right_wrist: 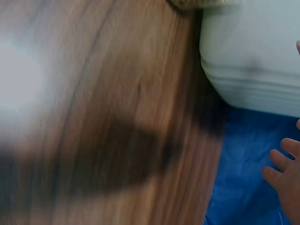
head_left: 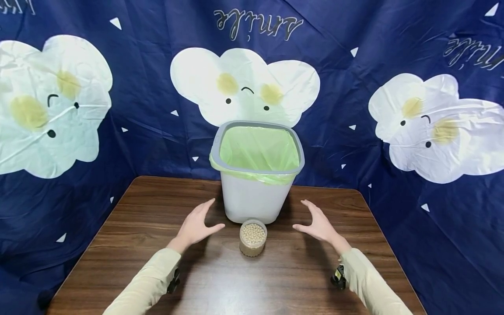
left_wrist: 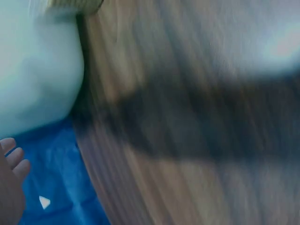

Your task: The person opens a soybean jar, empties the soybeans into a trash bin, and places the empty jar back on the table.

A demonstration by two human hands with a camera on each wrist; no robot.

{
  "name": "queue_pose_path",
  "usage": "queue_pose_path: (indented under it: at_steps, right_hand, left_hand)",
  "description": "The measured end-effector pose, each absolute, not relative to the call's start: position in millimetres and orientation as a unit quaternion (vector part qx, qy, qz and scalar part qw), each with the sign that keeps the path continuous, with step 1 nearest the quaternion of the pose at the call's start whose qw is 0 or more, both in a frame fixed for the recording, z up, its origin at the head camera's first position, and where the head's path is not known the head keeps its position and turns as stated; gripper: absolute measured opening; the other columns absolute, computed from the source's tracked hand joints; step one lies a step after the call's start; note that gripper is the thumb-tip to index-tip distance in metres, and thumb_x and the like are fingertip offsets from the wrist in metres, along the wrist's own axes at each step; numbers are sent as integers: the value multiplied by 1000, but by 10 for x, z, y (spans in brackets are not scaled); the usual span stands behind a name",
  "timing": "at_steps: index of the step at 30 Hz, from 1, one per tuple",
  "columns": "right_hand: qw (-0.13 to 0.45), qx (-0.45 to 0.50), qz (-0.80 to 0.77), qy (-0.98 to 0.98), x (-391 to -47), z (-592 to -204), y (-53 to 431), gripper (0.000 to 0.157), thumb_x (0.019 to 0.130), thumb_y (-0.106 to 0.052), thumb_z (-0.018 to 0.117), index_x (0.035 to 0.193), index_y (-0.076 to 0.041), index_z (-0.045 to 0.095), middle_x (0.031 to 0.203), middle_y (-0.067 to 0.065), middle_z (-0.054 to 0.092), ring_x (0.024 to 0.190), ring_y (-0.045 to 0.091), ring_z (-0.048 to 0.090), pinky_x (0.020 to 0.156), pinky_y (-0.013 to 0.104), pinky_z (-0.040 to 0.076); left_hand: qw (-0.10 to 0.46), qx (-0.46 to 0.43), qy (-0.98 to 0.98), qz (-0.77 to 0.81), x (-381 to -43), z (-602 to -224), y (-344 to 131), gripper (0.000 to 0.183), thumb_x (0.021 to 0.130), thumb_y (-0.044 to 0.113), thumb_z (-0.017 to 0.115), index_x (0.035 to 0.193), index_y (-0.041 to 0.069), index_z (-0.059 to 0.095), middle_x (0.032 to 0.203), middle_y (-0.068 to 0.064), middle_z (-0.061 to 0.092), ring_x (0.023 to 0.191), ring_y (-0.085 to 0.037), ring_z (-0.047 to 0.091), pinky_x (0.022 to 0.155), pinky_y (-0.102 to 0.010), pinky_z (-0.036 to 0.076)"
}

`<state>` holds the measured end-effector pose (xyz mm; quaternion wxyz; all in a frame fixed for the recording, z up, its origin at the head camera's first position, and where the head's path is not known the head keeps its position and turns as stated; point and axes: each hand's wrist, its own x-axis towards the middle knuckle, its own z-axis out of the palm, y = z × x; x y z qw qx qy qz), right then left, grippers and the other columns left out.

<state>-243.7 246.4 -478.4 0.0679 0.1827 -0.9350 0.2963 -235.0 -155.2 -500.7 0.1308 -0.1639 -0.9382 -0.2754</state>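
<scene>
A white trash bin (head_left: 253, 199) with a grey rim stands upright at the back of the table, lined with a green bag (head_left: 260, 151). Just in front of it is a clear round jar (head_left: 253, 238) full of small beige balls. My left hand (head_left: 197, 224) is held left of the bin and jar, thumb apart from the fingers, touching neither. On the other side my right hand (head_left: 320, 224) mirrors it, also with nothing in it. Both wrist views show the bin's side, and only the jar's edge at the top.
The dark wood table (head_left: 252, 284) runs up to a blue cloth (head_left: 338, 157) printed with white clouds, which hangs behind and along both sides. A small black device (head_left: 338, 278) is strapped at each wrist.
</scene>
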Motion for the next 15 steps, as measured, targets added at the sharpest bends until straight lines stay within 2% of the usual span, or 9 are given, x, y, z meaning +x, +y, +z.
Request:
queue_pose_path:
  at_steps: [7, 12, 15]
  right_hand:
    - [77, 184, 350, -915, -2317, -4923, 2238, 84, 68, -37, 77, 135, -4, 39, 135, 18, 42, 124, 34, 37, 99, 51, 32]
    - [63, 187, 378, -905, -2232, -5043, 2094, 84, 67, -37, 78, 136, -8, 39, 135, 15, 43, 124, 32, 39, 97, 50, 35]
    - [59, 191, 388, -900, -2218, -5120, 2029, 86, 66, -38, 79, 136, -6, 39, 133, 15, 44, 122, 31, 41, 96, 49, 36]
  left_hand:
    - [108, -169, -929, -312, -2180, -5190, -1307, 72, 71, 44, 73, 128, 7, 49, 126, -9, 53, 115, -30, 48, 94, -46, 40]
    - [72, -176, -924, -331, -2116, -5266, -1170, 76, 70, 44, 73, 131, 7, 47, 128, -9, 51, 118, -29, 46, 95, -46, 39]
    - [59, -184, -923, -332, -2115, -5283, -1098, 80, 69, 48, 72, 133, 8, 45, 130, -10, 49, 120, -29, 45, 95, -46, 39]
